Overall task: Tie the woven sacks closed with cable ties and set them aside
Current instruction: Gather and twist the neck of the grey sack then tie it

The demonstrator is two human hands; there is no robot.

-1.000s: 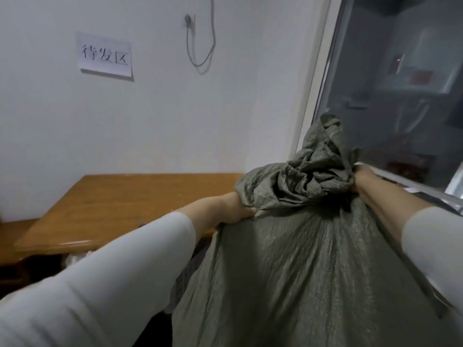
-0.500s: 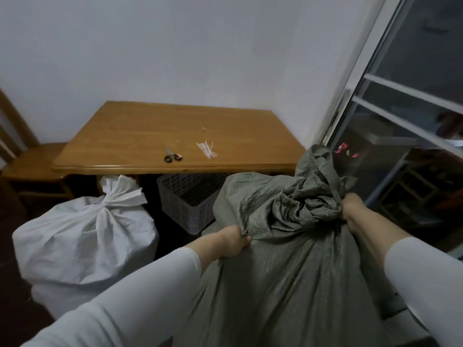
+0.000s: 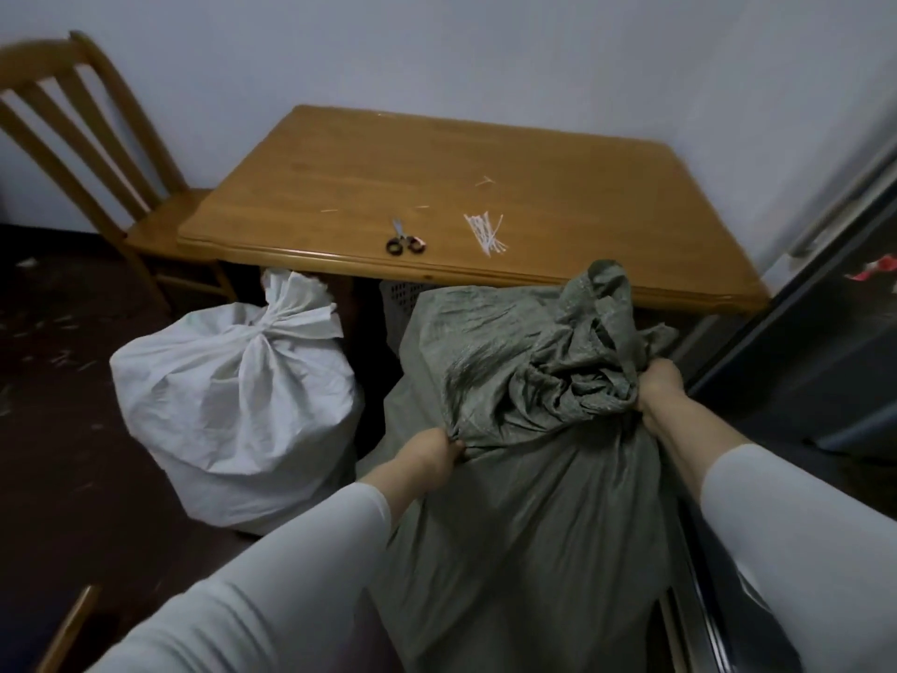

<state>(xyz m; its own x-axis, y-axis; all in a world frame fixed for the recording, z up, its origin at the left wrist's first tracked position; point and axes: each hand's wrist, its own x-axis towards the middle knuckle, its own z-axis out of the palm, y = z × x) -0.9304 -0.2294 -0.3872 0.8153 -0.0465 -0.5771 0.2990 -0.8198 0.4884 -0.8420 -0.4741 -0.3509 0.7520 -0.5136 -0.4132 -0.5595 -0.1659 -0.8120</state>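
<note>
A large grey-green woven sack (image 3: 529,517) stands in front of me, its top bunched and crumpled. My left hand (image 3: 432,454) grips the fabric at the left of the bunched neck. My right hand (image 3: 660,388) is closed on the right side of the neck. A white woven sack (image 3: 233,410), its neck gathered tight, stands on the floor to the left. A small bundle of white cable ties (image 3: 485,231) lies on the wooden table (image 3: 340,177) behind the sacks.
Scissors (image 3: 403,239) lie on the table left of the ties. A wooden chair (image 3: 97,153) stands at the far left. A plastic crate (image 3: 398,298) sits under the table. A glass door frame (image 3: 825,293) runs along the right. The floor is dark.
My view has tilted down and the grey-green sack has come lower, in front of the table. The chair and more floor now show. Both hands keep their grip on the sack.
</note>
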